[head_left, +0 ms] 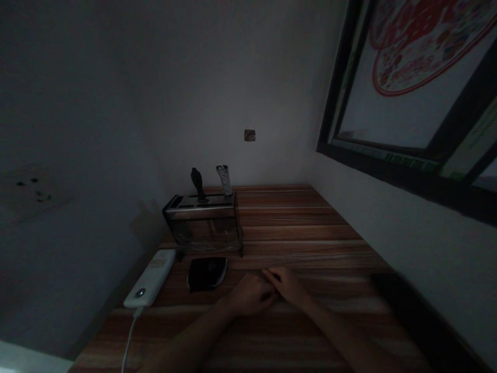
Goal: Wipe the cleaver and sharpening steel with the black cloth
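Note:
Both hands rest together on a striped wooden table [310,228] in a dim room. My left hand [248,295] lies knuckles up with its fingers curled. My right hand [285,284] lies against it, its fingers laid over the left hand's fingertips. Nothing shows in either hand. A small black case [207,273] lies just left of my left hand. A white power bank [150,284] with a lit dot lies farther left, a white cable [129,342] running from it toward me.
A clear knife holder [204,224] with two handles sticking up stands at the back left by the wall. A dark-framed window [407,93] with a red paper cutting is on the right wall. A wall socket [29,189] sits at far left.

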{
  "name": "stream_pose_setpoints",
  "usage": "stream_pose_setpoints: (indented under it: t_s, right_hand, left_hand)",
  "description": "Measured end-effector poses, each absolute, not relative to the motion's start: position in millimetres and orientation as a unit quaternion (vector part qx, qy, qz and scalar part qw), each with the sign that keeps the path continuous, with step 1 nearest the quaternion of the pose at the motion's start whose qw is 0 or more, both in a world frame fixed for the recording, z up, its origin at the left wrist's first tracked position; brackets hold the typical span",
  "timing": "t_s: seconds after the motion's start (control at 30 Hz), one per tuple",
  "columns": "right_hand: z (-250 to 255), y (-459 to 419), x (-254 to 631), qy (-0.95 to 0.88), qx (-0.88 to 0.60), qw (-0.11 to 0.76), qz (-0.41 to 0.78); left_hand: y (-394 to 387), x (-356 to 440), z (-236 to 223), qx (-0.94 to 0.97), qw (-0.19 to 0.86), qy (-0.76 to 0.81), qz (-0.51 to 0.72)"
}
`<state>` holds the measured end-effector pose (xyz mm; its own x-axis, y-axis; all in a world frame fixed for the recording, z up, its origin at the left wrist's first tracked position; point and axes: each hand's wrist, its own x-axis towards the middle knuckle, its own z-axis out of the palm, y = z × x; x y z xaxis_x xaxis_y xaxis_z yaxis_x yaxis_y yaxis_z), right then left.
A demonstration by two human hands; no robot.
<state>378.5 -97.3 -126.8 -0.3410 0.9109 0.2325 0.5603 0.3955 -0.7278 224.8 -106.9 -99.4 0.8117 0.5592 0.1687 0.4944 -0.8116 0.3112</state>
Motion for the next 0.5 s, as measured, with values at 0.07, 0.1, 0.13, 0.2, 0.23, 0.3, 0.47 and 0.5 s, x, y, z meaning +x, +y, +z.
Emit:
stream_pose_setpoints:
  t_s: [0.07,0.1,0.13,0.2,0.23,0.3,0.47,0.5]
  right_hand:
    - [-126.3,-97.4,378.3,-0.772,-0.479,0.316,0.274]
    - [-125.8,-97.5,378.1,-0.772,-0.479,0.316,0.274]
    - [-125.3,-97.6,378.0,-0.772,-0.479,0.316,0.275]
    - [-123.8,-98.0,377.8,-0.772,-0.476,0.316,0.277]
    - [-122.9,-98.3,377.8,-0.772,-0.476,0.317,0.278]
    - [-121.2,-99.1,377.9,-0.771,-0.476,0.317,0.279]
    - [-119.9,-100.3,378.2,-0.772,-0.476,0.315,0.279]
    - [-120.1,-100.3,378.2,-0.771,-0.477,0.315,0.281]
  left_hand:
    - [-106.7,224.6,-99.7,0.943,0.125,0.280,0.127]
    - [-106.5,224.4,-100.0,0.944,0.124,0.279,0.128]
    - [-106.2,224.3,-100.4,0.944,0.124,0.277,0.128]
    - [-105.5,224.1,-101.2,0.945,0.126,0.271,0.130]
    - [-105.2,224.1,-101.7,0.946,0.125,0.269,0.131]
    - [-104.8,224.2,-102.6,0.946,0.121,0.271,0.130]
    - [-105.0,224.3,-103.0,0.945,0.121,0.274,0.133]
    - [-105.0,224.4,-102.9,0.945,0.122,0.273,0.134]
